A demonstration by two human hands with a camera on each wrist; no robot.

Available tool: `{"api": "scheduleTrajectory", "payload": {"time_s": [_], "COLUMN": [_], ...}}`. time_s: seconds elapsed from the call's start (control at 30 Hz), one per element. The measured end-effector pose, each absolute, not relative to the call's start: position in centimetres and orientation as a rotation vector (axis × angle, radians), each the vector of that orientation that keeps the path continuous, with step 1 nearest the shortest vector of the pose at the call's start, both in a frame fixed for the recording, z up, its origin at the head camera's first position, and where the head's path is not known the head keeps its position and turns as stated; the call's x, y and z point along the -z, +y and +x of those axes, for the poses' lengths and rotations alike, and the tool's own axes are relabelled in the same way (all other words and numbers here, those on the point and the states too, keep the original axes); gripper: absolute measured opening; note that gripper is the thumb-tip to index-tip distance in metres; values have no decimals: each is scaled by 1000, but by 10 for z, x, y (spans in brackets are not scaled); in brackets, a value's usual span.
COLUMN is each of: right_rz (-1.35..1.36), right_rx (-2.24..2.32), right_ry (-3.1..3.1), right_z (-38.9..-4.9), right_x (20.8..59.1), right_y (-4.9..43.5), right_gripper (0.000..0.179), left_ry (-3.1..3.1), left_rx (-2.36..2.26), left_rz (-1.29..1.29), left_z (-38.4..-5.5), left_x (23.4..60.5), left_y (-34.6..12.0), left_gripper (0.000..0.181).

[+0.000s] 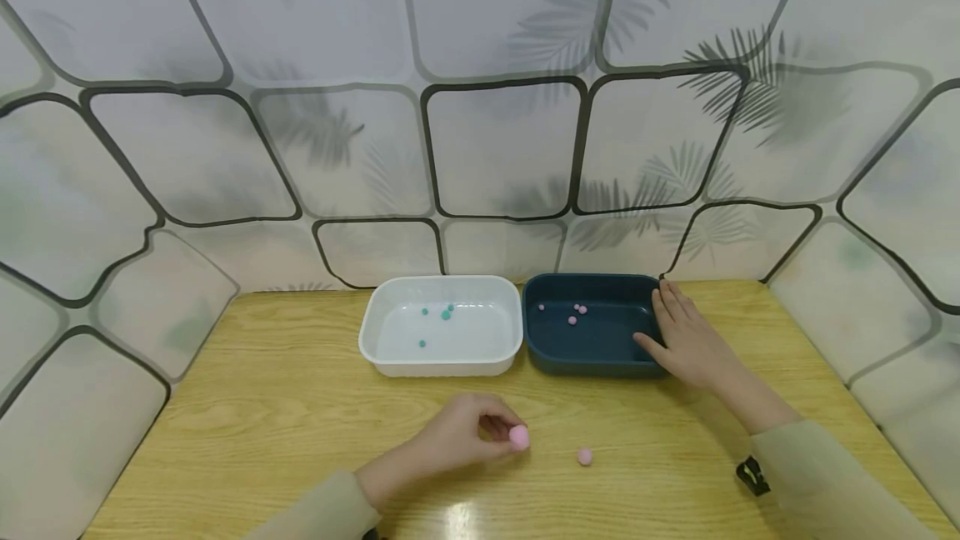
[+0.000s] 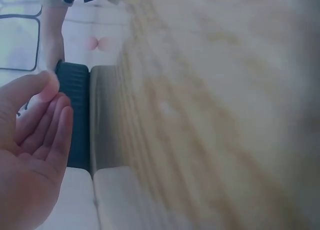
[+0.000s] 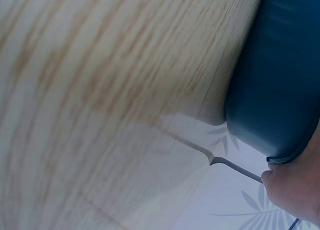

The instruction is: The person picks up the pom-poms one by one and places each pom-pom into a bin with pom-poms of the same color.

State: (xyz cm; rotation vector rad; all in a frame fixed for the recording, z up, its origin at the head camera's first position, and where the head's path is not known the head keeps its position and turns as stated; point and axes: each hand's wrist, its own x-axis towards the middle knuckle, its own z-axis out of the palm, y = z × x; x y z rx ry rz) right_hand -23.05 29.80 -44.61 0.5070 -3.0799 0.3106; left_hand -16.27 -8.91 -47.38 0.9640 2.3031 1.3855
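My left hand (image 1: 468, 432) is low over the table in front of the dishes, pinching a small pink ball (image 1: 519, 437) between thumb and fingertips. A second pink ball (image 1: 585, 457) lies on the wood to the right of that hand. At the right end of the dark blue dish (image 1: 600, 367), my right hand (image 1: 692, 344) rests on the rim with its fingers extended and the thumb reaching over the inside. Several pink balls (image 1: 572, 320) lie in this dish. In the right wrist view only part of the right hand (image 3: 295, 187) shows, against the dish's rim.
A white dish (image 1: 442, 369) stands directly left of the blue one, with several small green balls (image 1: 446, 315) inside. Both dishes are near the back of the wooden table (image 1: 285, 407), close to a patterned wall covering (image 1: 502, 148).
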Motion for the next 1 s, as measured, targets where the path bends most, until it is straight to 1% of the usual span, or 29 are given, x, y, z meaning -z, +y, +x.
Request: {"api": "scheduleTrajectory", "payload": {"time_s": [0.17,0.6,1.0], "right_rz": [509,511,504], "right_rx": [-298,-322,-308], "right_ry": [-3079,-3083,-3086], "right_z": [-231,-231,-232], "right_x": [446,447,448], "right_y": [298,299,300], "right_gripper": [93,93,94], "left_ry": [2309,2337,2406], "left_rx": [-1497,-1630,-1658], "left_rz": [911,930,741], "left_z": [-168,-193,-222], "left_x": [466,433,415], "left_y": [-82,-67,-57], "left_gripper": [19,19,21]}}
